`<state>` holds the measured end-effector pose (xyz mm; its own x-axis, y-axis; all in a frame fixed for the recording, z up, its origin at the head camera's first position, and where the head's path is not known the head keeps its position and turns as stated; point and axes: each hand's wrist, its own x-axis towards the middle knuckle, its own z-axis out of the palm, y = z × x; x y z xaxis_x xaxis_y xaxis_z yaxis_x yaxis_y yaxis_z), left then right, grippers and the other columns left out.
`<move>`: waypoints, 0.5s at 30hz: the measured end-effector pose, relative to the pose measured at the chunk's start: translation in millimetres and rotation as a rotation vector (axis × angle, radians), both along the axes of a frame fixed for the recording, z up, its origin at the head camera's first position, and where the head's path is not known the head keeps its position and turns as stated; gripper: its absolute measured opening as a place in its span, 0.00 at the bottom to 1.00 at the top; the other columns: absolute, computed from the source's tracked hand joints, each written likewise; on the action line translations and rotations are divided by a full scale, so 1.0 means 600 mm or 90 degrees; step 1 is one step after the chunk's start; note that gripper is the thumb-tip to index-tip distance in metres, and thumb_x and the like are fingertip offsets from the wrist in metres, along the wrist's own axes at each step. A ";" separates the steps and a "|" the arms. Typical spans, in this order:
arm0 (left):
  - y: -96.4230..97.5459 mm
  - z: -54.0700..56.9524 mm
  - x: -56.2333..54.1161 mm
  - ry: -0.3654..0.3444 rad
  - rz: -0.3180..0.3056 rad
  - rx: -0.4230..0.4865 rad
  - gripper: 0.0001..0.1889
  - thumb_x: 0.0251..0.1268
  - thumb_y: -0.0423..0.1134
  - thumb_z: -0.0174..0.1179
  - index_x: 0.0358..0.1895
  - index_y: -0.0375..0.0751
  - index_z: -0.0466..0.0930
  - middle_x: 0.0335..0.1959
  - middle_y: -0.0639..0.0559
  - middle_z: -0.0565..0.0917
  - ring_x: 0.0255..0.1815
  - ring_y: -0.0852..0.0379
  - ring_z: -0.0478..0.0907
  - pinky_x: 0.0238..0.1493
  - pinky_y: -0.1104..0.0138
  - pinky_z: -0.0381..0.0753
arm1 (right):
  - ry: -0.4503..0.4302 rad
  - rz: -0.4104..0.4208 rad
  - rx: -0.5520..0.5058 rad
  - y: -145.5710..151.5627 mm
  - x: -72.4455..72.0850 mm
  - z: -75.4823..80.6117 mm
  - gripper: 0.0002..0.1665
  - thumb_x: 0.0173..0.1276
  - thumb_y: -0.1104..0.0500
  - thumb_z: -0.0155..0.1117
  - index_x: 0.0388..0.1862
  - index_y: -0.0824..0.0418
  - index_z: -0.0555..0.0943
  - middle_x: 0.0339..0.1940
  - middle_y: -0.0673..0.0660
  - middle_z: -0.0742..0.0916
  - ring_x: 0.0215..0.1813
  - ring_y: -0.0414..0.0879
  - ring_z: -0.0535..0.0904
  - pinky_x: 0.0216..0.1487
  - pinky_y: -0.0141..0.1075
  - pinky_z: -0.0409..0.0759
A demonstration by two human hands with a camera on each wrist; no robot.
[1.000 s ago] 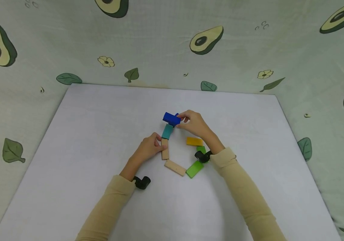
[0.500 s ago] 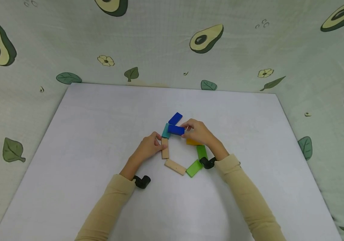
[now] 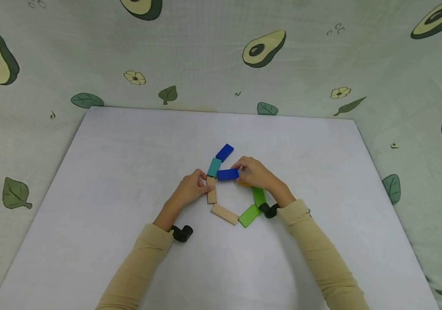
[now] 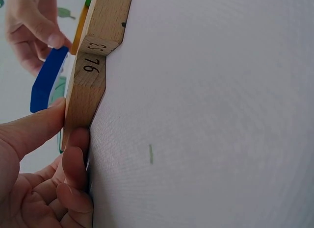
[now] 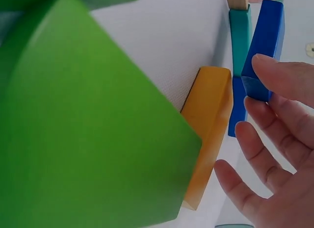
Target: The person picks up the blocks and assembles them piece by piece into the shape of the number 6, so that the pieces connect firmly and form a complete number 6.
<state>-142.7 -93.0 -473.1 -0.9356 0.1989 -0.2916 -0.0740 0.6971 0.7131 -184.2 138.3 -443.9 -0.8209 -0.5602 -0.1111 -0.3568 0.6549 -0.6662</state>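
My right hand (image 3: 257, 174) pinches one end of a dark blue wooden block (image 3: 227, 175) between thumb and fingers. In the right wrist view this blue block (image 5: 267, 37) is raised above the table, beside the teal block (image 5: 239, 46). My left hand (image 3: 187, 189) holds a plain wooden block (image 3: 211, 196) on the table by its sides, near the teal end. In the left wrist view that plain block (image 4: 83, 100) bears the number 76, and its end meets another plain block (image 4: 105, 22) marked 53. A second blue block (image 3: 224, 153) lies beyond the teal one.
The blocks form an open ring on the white table (image 3: 128, 150). On its right lie a yellow block (image 3: 245, 184), partly hidden by my right hand, a green block (image 3: 258, 196) and a light green block (image 3: 249, 216). Avocado-print cloth (image 3: 205, 56) surrounds the table.
My right hand has brought its blue block nearer to me, from over the far blue block to inside the ring, levelling it sideways. My left hand has stayed on the plain block.
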 end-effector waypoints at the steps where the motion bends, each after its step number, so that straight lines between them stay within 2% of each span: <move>1: 0.000 -0.001 0.000 0.001 0.000 0.000 0.20 0.59 0.46 0.63 0.48 0.37 0.71 0.28 0.48 0.79 0.28 0.56 0.73 0.29 0.69 0.68 | -0.001 0.005 0.003 0.000 0.000 -0.001 0.20 0.56 0.66 0.66 0.50 0.65 0.79 0.49 0.60 0.81 0.51 0.54 0.74 0.53 0.46 0.72; 8: -0.001 -0.004 -0.002 0.005 -0.005 0.000 0.21 0.59 0.47 0.63 0.48 0.37 0.71 0.28 0.48 0.79 0.28 0.56 0.73 0.29 0.69 0.69 | 0.017 0.043 0.033 -0.005 0.000 -0.003 0.19 0.58 0.65 0.65 0.50 0.63 0.79 0.51 0.58 0.81 0.53 0.53 0.72 0.55 0.45 0.71; 15: -0.001 -0.003 -0.001 -0.001 0.000 0.001 0.20 0.59 0.46 0.63 0.48 0.37 0.71 0.28 0.48 0.79 0.28 0.56 0.73 0.29 0.69 0.69 | 0.026 0.052 0.057 -0.010 0.003 -0.001 0.19 0.58 0.65 0.65 0.50 0.62 0.80 0.50 0.57 0.81 0.52 0.52 0.70 0.54 0.45 0.70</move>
